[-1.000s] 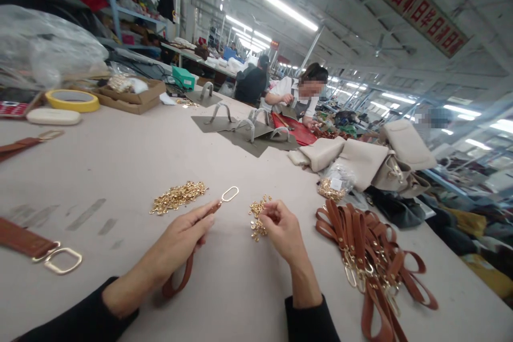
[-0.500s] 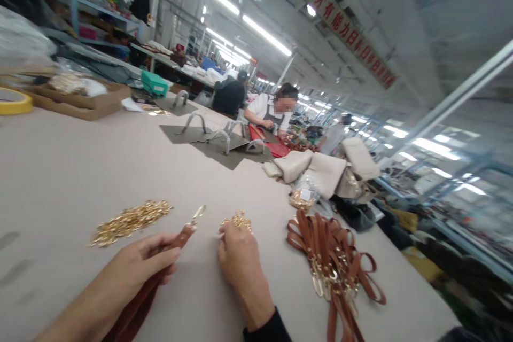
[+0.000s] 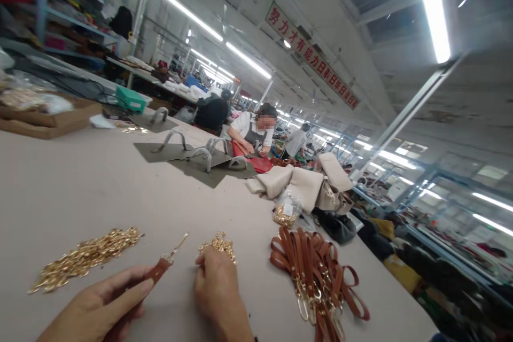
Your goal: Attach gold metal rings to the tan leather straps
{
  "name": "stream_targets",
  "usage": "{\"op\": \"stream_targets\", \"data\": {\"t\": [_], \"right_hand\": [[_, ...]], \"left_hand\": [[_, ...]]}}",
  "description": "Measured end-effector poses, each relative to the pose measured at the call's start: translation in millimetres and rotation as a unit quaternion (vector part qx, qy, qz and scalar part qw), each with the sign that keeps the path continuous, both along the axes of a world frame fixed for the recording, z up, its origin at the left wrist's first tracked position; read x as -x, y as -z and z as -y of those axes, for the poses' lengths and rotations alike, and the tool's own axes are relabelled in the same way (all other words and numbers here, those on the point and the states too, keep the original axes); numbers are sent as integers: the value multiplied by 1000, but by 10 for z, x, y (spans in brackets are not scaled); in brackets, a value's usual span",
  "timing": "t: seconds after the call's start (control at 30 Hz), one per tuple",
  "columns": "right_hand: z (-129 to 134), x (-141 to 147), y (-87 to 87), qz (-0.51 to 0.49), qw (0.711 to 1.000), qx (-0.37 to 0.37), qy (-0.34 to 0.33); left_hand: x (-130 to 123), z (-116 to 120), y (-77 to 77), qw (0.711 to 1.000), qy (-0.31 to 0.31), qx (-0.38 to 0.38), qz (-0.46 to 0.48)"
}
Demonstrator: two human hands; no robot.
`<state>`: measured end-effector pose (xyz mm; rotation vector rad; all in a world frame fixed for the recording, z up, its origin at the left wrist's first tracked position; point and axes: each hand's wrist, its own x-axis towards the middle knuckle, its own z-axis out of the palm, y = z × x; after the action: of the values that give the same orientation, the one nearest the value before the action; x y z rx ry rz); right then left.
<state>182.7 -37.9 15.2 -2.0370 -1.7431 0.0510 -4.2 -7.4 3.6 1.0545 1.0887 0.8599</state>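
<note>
Pinched between the thumb and fingers of my left hand (image 3: 116,299) is a brown leather strap (image 3: 161,268), with a gold clasp (image 3: 178,246) on its upper end. My right hand (image 3: 218,286) lies over the near side of a small pile of gold hardware (image 3: 223,246); its fingers are bent down and their tips are hidden, so any held piece cannot be made out. A longer heap of gold pieces (image 3: 90,256) lies left of the strap. Brown straps with gold clasps (image 3: 310,272) are bunched on the table to the right.
Grey-green panels with handles (image 3: 214,173) lie on the far part of the table (image 3: 100,187). A cardboard tray (image 3: 52,125) stands at the left. Beige bags (image 3: 306,187) and a plastic bag of gold parts (image 3: 285,215) sit at the right edge. Across the table a person handles red material (image 3: 258,163).
The whole view has tilted and shifted, so the table things appear lower and further left. My left hand still holds the strap, and my right hand remains at the small pile.
</note>
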Motion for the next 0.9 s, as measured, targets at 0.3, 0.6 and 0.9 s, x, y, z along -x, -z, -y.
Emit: {"op": "stream_targets", "data": {"t": [0.3,0.6,0.9], "right_hand": [[149,245,-220,-311,914,-182,-185],[165,420,-171,-230,906,-252,-250],[176,402,-204,-176,917,-256,-252]], "left_hand": [[61,132,-371,995,34,-88,21],[55,168,-273,985,38,-163,-34],[62,205,-354,981,51,-183,-39]]}}
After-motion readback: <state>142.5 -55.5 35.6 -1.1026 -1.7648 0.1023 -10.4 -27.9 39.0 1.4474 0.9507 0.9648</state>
